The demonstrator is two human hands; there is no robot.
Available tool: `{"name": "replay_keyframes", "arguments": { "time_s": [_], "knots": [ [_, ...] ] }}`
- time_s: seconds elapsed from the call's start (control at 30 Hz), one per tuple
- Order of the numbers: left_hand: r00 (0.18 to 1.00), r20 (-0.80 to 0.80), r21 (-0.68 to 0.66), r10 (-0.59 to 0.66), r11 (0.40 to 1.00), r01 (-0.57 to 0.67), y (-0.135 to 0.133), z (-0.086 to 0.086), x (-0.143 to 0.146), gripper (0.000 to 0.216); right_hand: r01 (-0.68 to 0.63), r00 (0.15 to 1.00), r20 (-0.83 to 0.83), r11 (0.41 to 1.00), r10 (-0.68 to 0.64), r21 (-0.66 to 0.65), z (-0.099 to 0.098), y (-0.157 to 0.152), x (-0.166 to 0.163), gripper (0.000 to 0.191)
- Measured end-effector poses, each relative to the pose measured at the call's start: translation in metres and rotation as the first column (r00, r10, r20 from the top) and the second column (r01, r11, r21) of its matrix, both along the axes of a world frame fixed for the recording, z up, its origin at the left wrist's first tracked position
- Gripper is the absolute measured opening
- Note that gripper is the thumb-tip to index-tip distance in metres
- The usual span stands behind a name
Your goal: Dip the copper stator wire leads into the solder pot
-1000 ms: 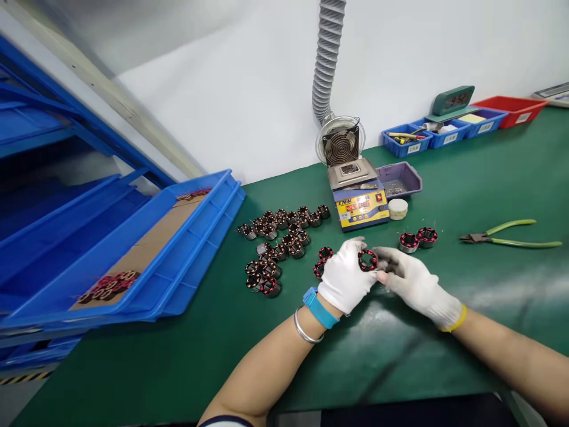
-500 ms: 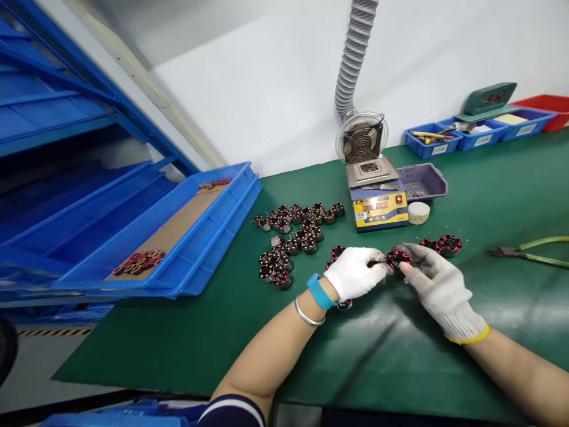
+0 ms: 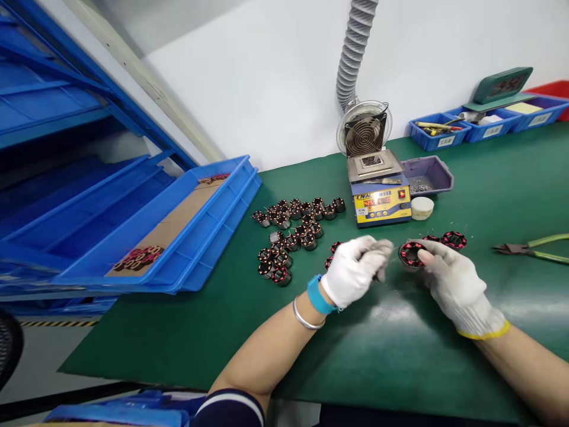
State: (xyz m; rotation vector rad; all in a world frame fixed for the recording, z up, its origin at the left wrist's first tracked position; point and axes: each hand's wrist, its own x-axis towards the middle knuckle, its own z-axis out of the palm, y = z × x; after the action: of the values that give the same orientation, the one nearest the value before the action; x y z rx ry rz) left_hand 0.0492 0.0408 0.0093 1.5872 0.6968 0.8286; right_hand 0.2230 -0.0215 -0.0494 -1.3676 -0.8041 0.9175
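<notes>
In the head view, holds a red-wound coil [image 3: 403, 255] over the counter [image 3: 178, 338], right hand [image 3: 457, 284] pinched on its 3 o'clock rim; curls blurred left hand [image 3: 355, 270] fingers at its 9 o'clock, cannot tell whether gripping anything. Seems to be hand-working the coil; calls next for a firm pinch.

Right fingers [image 3: 427, 258] holding red-black ring [image 3: 408, 263], green bench [image 3: 178, 332]

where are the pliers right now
In the head view, the pliers lie on the green table at the far right, right of the right hand holding a ring, partly out of frame.
</notes>
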Motion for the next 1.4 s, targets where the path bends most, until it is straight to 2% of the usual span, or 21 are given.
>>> {"name": "replay_keyframes", "arguments": {
  "time_s": [0.07, 0.13, 0.17, 0.23, 0.3, 0.37, 0.43, 0.5, 0.63, 0.73, 0.8, 0.87, 0.93, 1.03, 1.1, 1.2, 1.23, 1.33, 1.4],
  "knots": [
    [0.986, 0.089, -0.158, 0.143, 0.979, -0.127, 0.005, 0.001, -0.001, 0.032, 0.034, 0.987, -0.157, 0.998, -0.041, -0.047, 0.002, 0.001, 0.002, 0.062],
    [0.978, 0.113, -0.324, 0.178, 0.937, -0.133, 0.007, -0.002, 0.001, 0.025, 0.038, 0.978, -0.202, 0.998, -0.048, -0.056, 0.005, 0.000, 0.002, 0.066],
    [0.985, 0.119, -0.407, 0.125, 0.911, -0.067, 0.006, -0.006, 0.004, 0.025, 0.037, 0.981, -0.188, 0.998, -0.044, -0.045, 0.007, -0.001, 0.001, 0.067],
    [0.986, 0.159, -0.539, -0.055, 0.832, 0.133, 0.002, -0.012, 0.009, 0.048, 0.027, 0.988, -0.148, 0.999, -0.030, -0.020, 0.010, -0.004, 0.000, 0.067],
    [0.960, 0.201, -0.590, -0.193, 0.758, 0.276, -0.003, -0.014, 0.014, 0.062, 0.027, 0.992, -0.126, 1.000, -0.026, 0.008, 0.012, -0.005, -0.002, 0.067],
    [0.957, 0.166, -0.570, -0.238, 0.769, 0.290, -0.008, -0.013, 0.016, 0.053, 0.024, 0.996, -0.092, 0.999, -0.021, 0.029, 0.013, -0.006, -0.003, 0.066],
    [0.975, 0.063, -0.509, -0.215, 0.833, 0.217, -0.010, -0.009, 0.017, 0.038, 0.013, 1.000, -0.028, 0.999, -0.012, 0.038, 0.014, -0.007, -0.004, 0.063],
    [0.984, -0.021, -0.448, -0.178, 0.881, 0.150, -0.011, -0.006, 0.018, 0.032, 0.001, 0.998, 0.058, 0.999, -0.004, 0.043, 0.015, -0.008, -0.005, 0.058],
    [0.976, -0.081, -0.428, -0.204, 0.891, 0.151, -0.003, -0.002, 0.009, 0.035, 0.040, 0.971, 0.235, 0.999, -0.045, 0.025, 0.016, -0.010, -0.003, 0.054],
    [0.976, -0.003, -0.377, -0.216, 0.905, 0.199, 0.013, 0.005, -0.007, 0.036, 0.086, 0.949, 0.303, 0.996, -0.088, 0.019, 0.019, -0.011, -0.002, 0.053],
    [0.986, 0.130, -0.293, -0.100, 0.947, 0.135, 0.022, 0.010, -0.016, 0.040, 0.103, 0.942, 0.319, 0.995, -0.103, 0.017, 0.022, -0.012, -0.002, 0.053],
    [0.980, 0.191, -0.161, 0.051, 0.987, -0.019, 0.024, 0.013, -0.018, 0.042, 0.113, 0.941, 0.320, 0.994, -0.110, 0.010, 0.023, -0.013, -0.003, 0.053],
    [0.987, 0.119, -0.017, 0.108, 0.994, -0.107, 0.017, 0.011, -0.011, 0.041, 0.114, 0.939, 0.324, 0.993, -0.110, 0.006, 0.022, -0.013, -0.003, 0.053],
    [0.997, -0.064, 0.080, 0.040, 0.996, -0.035, 0.003, 0.005, 0.001, 0.030, 0.091, 0.919, 0.384, 0.996, -0.090, 0.015, 0.015, -0.015, -0.002, 0.053],
    [0.988, -0.132, 0.071, -0.079, 0.994, 0.089, -0.002, 0.004, 0.001, 0.024, 0.087, 0.895, 0.439, 0.996, -0.082, 0.009, 0.013, -0.016, -0.001, 0.053],
    [0.945, -0.136, -0.061, -0.298, 0.954, 0.293, 0.003, 0.011, -0.012, 0.030, 0.106, 0.896, 0.434, 0.994, -0.095, -0.001, 0.017, -0.017, -0.001, 0.055],
    [0.950, -0.115, -0.097, -0.289, 0.955, 0.279, 0.006, 0.015, -0.016, 0.033, 0.109, 0.905, 0.414, 0.994, -0.100, 0.001, 0.019, -0.017, -0.001, 0.055],
    [0.986, -0.105, -0.096, -0.130, 0.988, 0.120, 0.010, 0.015, -0.016, 0.038, 0.126, 0.911, 0.395, 0.992, -0.120, 0.012, 0.023, -0.017, -0.001, 0.054],
    [0.979, -0.159, -0.075, -0.127, 0.990, 0.117, 0.005, 0.009, -0.007, 0.035, 0.121, 0.891, 0.437, 0.992, -0.127, 0.042, 0.021, -0.017, -0.001, 0.051]
  ]
}}
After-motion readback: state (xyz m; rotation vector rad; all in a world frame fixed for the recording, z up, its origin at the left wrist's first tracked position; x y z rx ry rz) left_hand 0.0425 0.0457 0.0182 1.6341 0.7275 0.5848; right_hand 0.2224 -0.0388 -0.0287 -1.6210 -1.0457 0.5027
